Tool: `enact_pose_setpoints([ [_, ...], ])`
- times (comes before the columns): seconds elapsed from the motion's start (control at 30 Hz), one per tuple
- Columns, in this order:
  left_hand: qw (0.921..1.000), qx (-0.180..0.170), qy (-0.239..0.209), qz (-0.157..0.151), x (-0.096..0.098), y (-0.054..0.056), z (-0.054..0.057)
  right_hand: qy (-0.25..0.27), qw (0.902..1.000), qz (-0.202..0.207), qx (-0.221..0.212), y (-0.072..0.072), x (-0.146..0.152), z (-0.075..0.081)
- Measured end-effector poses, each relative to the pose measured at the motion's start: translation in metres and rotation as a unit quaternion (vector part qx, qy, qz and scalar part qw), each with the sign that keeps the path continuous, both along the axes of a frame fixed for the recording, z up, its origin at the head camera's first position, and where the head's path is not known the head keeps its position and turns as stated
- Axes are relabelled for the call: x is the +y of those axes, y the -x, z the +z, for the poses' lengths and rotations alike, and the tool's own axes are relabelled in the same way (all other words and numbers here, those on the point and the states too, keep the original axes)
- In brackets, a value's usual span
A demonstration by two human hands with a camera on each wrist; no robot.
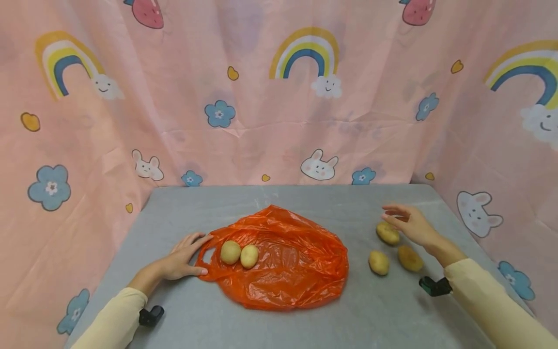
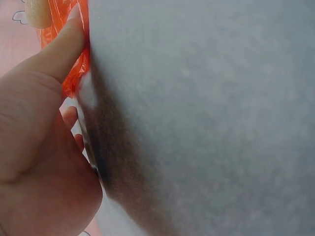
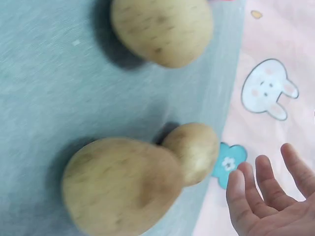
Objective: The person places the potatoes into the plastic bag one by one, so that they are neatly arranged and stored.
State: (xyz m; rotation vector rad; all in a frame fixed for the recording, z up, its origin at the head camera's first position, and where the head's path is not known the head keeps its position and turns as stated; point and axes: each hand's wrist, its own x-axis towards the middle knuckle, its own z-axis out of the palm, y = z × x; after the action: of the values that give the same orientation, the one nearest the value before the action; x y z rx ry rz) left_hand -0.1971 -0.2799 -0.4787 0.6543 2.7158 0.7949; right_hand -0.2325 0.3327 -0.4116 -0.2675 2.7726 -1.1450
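Note:
A red plastic bag [image 1: 283,276] lies flat on the grey table, its handle opening toward the left. Two potatoes [image 1: 230,252] sit side by side on the bag near that handle. My left hand [image 1: 183,257] rests at the handle with fingers and thumb spread; its thumb [image 2: 64,46] presses on the red plastic in the left wrist view. Over on the right, three more potatoes [image 1: 379,262] lie on the table. Above the farthest of them my right hand [image 1: 411,225] hovers with nothing in it, its fingers loosely bent and apart in the right wrist view.
The grey table [image 1: 218,329] reaches back to a pink patterned curtain [image 1: 261,145] that hangs around its far side and both flanks. Dark wrist-worn devices [image 1: 151,316] show below each forearm.

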Motion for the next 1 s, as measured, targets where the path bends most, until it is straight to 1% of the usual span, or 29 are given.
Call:
enact_pose_setpoints([
  [0.03, 1.0, 0.003, -0.002, -0.002, 0.0, 0.0, 0.001, -0.004, 1.0, -0.003, -0.002, 0.0, 0.002, -0.001],
  [0.1, 0.9999, 0.014, -0.004, -0.007, -0.002, 0.0, 0.0, -0.009, 0.9999, -0.006, -0.007, 0.0, 0.006, -0.005],
  [0.2, 0.9997, 0.02, -0.008, -0.009, -0.002, 0.0, -0.002, -0.024, 0.9996, -0.005, -0.012, 0.0, 0.011, -0.009],
  [0.27, 0.9998, 0.019, -0.006, -0.009, -0.002, -0.001, 0.0, -0.029, 0.9994, 0.002, -0.018, 0.0, 0.013, -0.011],
  [0.33, 0.9999, 0.009, -0.011, -0.006, -0.001, -0.001, 0.001, -0.035, 0.999, 0.011, -0.027, -0.001, 0.016, -0.014],
  [0.4, 0.9999, 0.009, -0.008, -0.006, -0.001, -0.001, 0.001, -0.033, 0.9986, 0.023, -0.033, -0.003, 0.018, -0.015],
  [0.53, 0.9999, 0.01, -0.004, -0.008, -0.003, 0.001, -0.005, -0.027, 0.9981, 0.042, -0.035, -0.006, 0.021, -0.019],
  [0.67, 0.9999, 0.006, -0.007, -0.006, -0.003, 0.001, -0.006, -0.022, 0.9977, 0.054, -0.034, -0.005, 0.025, -0.023],
  [0.8, 0.9999, 0.012, -0.008, -0.007, -0.002, -0.001, -0.003, -0.021, 0.997, 0.062, -0.041, -0.002, 0.029, -0.027],
  [1.0, 1.0, -0.003, 0.004, 0.002, 0.001, -0.001, 0.002, -0.045, 0.9949, 0.084, -0.033, 0.003, 0.033, -0.033],
])
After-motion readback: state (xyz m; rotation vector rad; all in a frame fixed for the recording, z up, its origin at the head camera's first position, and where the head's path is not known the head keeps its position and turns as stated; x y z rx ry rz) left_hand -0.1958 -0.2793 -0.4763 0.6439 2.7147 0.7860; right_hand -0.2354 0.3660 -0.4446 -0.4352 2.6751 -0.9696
